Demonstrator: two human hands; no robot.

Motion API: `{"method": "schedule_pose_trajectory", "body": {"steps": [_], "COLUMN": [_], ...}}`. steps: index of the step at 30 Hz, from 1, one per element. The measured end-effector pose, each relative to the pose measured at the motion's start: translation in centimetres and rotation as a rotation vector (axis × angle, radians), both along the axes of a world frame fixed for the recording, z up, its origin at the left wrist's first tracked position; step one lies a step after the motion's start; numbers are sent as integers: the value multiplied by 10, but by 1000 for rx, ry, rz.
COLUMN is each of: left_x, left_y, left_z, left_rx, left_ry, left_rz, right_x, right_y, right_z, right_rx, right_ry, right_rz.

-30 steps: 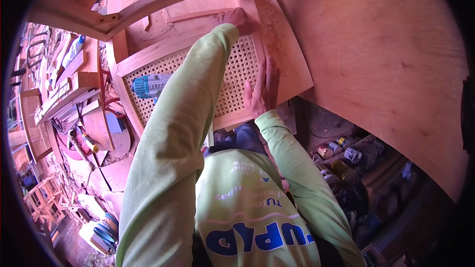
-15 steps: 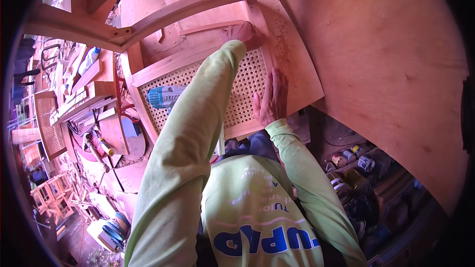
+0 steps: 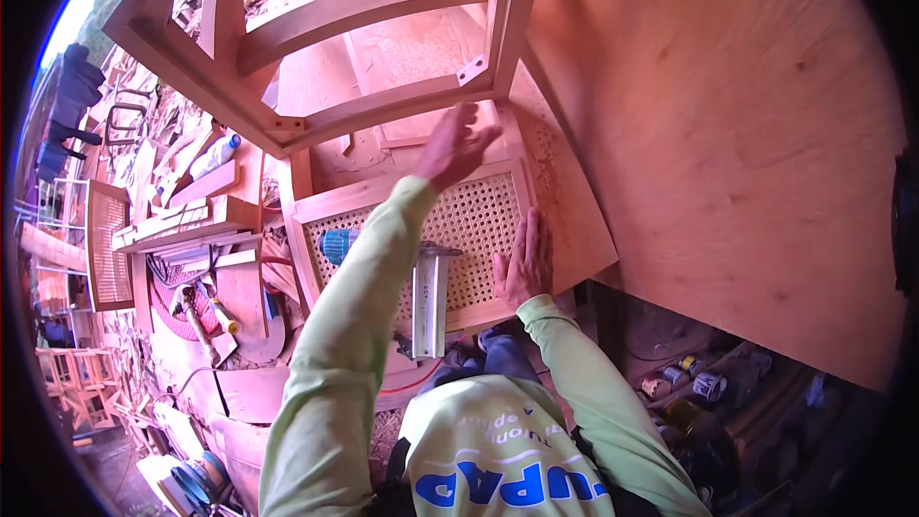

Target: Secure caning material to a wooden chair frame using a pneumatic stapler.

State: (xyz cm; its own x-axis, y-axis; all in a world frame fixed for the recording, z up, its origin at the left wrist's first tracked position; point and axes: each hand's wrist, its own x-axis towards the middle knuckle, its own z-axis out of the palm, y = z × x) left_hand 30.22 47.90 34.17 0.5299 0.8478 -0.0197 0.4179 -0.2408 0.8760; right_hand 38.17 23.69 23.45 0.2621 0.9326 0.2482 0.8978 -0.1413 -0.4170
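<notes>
My left hand (image 3: 458, 146) is over the far rail of a wooden chair seat, just short of the upright backrest frame (image 3: 383, 117). Its fingers are loosely bent with the thumb apart, and I see nothing in them. The seat has a woven cane panel (image 3: 479, 215) set in a pale wooden frame. My right hand (image 3: 526, 263) lies flat, fingers stretched, along the seat's right rail. Resting on the cane are a teal drill (image 3: 338, 246), partly behind my left sleeve, and a silver tool with a dark head (image 3: 430, 302), resembling a nail gun.
A large plywood sheet (image 3: 737, 153) rises on the right. Cans (image 3: 708, 385) lie below it in shadow. To the left are stacked wood offcuts (image 3: 191, 220), a hammer (image 3: 196, 321), a bottle (image 3: 215, 155) and another cane panel (image 3: 108, 247). A red hose (image 3: 416, 385) runs below the seat.
My left hand has drawn back from the seat's far right corner and turned, uncovering the silver tool. My right hand stays on the rail. The whole scene sits lower in view.
</notes>
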Motion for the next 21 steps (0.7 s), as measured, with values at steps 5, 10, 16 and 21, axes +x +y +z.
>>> {"method": "schedule_pose_trajectory", "body": {"steps": [5, 10, 16, 21], "left_x": [-133, -208, -339, -496], "left_y": [-78, -161, -191, -150], "left_z": [63, 49, 79, 32], "left_rx": [221, 256, 122, 342], "left_ry": [-99, -210, 232, 590], "left_rz": [215, 488, 1032, 1381], "right_x": [-15, 8, 4, 4], "right_y": [4, -3, 0, 2], "right_z": [-6, -10, -12, -17], "right_rx": [102, 163, 153, 217], "right_ry": [-10, -232, -222, -221], "right_rz": [56, 0, 28, 77]}}
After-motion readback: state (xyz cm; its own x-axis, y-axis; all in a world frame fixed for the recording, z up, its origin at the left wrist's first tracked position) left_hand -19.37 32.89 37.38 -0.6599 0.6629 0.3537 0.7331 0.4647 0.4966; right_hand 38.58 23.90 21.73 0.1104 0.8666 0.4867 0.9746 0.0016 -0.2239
